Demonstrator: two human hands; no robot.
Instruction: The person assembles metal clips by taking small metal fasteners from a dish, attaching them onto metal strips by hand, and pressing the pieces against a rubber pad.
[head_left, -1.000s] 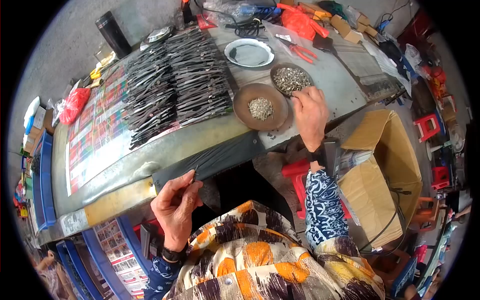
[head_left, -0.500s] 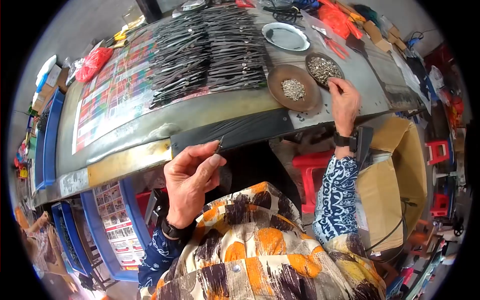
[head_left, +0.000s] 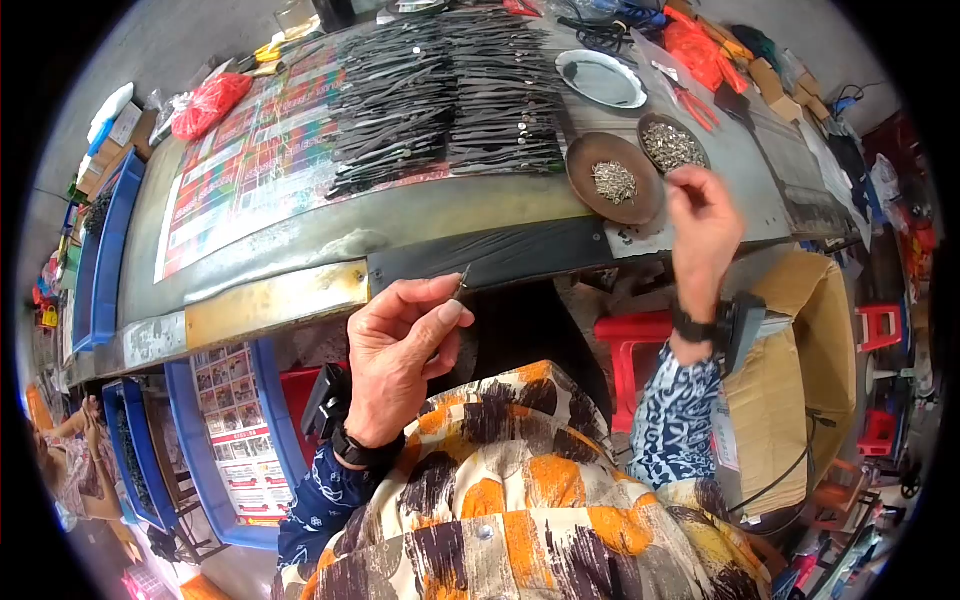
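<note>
My left hand (head_left: 402, 350) is closed in a pinch above the front edge of the bench, holding a small thin metal pin (head_left: 465, 275) point up. My right hand (head_left: 708, 235) hovers just in front of the small-parts dishes, thumb and fingertips together; anything between them is too small to make out. Left of its fingertips is a brown round dish (head_left: 585, 165) with a heap of silvery pins (head_left: 614, 182). Just beyond the fingers stands a dark bowl (head_left: 647, 122) full of small metal pieces (head_left: 675, 150).
Rows of dark thin strips (head_left: 400, 110) cover the middle of the bench. A white-rimmed oval dish (head_left: 600, 80) and red-handled pliers (head_left: 692, 106) lie behind the bowls. A cardboard box (head_left: 775, 400) and red stool (head_left: 632, 340) stand below. Another person (head_left: 85, 450) is far left.
The view has shifted, so the bench things appear further right. My right hand has drawn back slightly from the dark bowl. My left hand still pinches the pin.
</note>
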